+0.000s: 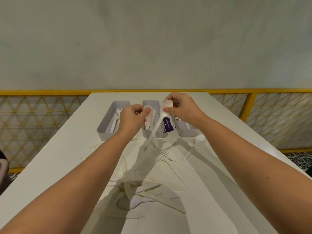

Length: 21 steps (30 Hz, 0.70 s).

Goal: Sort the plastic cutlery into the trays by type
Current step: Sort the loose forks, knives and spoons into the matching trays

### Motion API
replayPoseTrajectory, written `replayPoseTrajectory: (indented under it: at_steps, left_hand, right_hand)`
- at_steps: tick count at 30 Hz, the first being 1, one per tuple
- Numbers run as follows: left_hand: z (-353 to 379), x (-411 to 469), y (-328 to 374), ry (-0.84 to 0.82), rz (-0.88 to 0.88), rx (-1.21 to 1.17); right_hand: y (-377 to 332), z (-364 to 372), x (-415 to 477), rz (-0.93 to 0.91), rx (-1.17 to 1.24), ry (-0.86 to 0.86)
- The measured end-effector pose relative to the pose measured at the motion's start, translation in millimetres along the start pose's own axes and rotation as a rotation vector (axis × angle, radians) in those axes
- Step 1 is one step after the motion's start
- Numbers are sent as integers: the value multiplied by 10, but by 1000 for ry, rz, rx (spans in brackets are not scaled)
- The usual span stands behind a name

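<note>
Three trays stand side by side across the far part of the worktop: left tray, middle tray, right tray. Forks lie in the left tray. What lies in the right tray cannot be identified.

Above the middle tray, the left hand pinches the left spoon. Beside it, the right hand pinches the right spoon, handle slanting toward the near side.

Before the trays, loose cutlery lies scattered on the worktop. A lone spoon lies just before the right tray. A railing runs behind the worktop.
</note>
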State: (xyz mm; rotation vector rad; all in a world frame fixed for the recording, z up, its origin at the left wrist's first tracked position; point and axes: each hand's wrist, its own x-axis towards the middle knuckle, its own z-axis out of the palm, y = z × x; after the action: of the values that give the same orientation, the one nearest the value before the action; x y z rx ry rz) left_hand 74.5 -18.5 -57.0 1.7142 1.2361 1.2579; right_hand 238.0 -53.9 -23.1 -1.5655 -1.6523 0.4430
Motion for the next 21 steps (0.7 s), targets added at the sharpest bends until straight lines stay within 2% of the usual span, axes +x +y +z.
replayPoseTrajectory:
  at_steps: [4, 12, 17, 21]
  left_hand:
    - [93, 72, 188, -69, 30, -9]
    - [204, 93, 284, -299, 46, -60]
    - [314, 205, 328, -239, 15, -48]
    - [412, 388, 341, -89, -122, -212]
  right_hand:
    - [-57, 8, 47, -49, 31, -24]
    - [-2, -27, 122, -18, 124, 11]
    - [65, -70, 134, 6, 180, 40]
    - [107, -103, 68, 144, 179, -156]
